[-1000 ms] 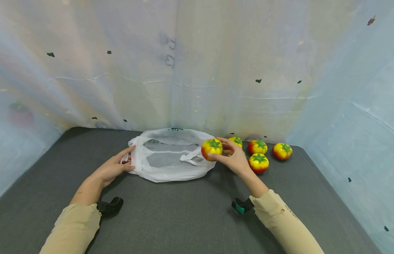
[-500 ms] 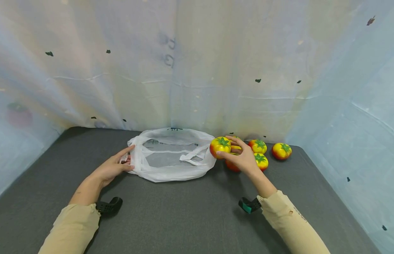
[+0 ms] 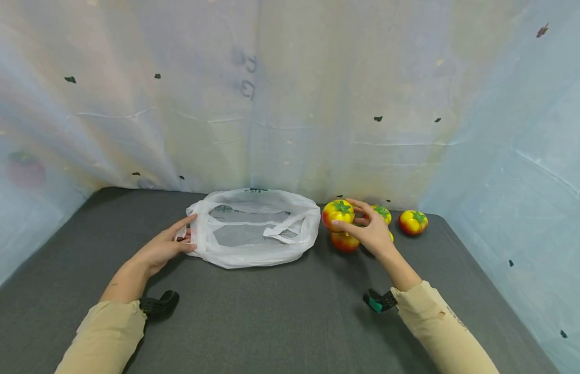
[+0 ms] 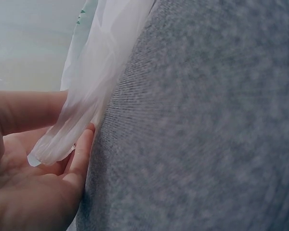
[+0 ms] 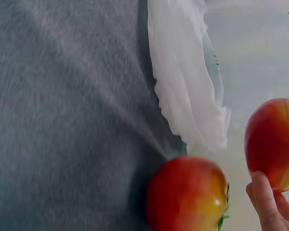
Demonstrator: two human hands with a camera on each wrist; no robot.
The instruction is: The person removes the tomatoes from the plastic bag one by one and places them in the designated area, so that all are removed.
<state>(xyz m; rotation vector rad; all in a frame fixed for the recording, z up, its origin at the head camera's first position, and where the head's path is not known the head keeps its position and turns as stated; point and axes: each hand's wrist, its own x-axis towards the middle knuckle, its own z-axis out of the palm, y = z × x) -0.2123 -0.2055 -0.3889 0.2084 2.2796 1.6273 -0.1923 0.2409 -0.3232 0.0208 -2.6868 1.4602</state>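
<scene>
A white plastic bag (image 3: 252, 258) lies on the table with its mouth spread wide, a strap folded across its right part. My left hand (image 3: 162, 250) holds the bag's left end, the gathered plastic (image 4: 82, 108) passing between thumb and fingers. Just right of the bag, my right hand (image 3: 373, 235) grips a red and yellow tomato (image 3: 336, 214) with a green star-shaped top. Below this held tomato, another tomato (image 3: 344, 243) sits on the table. In the right wrist view, the held tomato (image 5: 269, 144) is raised beside the bag's edge (image 5: 183, 77).
More tomatoes stand behind the right hand, one (image 3: 382, 214) partly hidden by it and another (image 3: 413, 223) farther right. The dark grey table (image 3: 261, 317) ends at a pale curtain (image 3: 290, 130) at the back and sides.
My right hand has moved right with the tomato, from over the bag's right edge to above the tomato beside it. The left hand and the bag have stayed put.
</scene>
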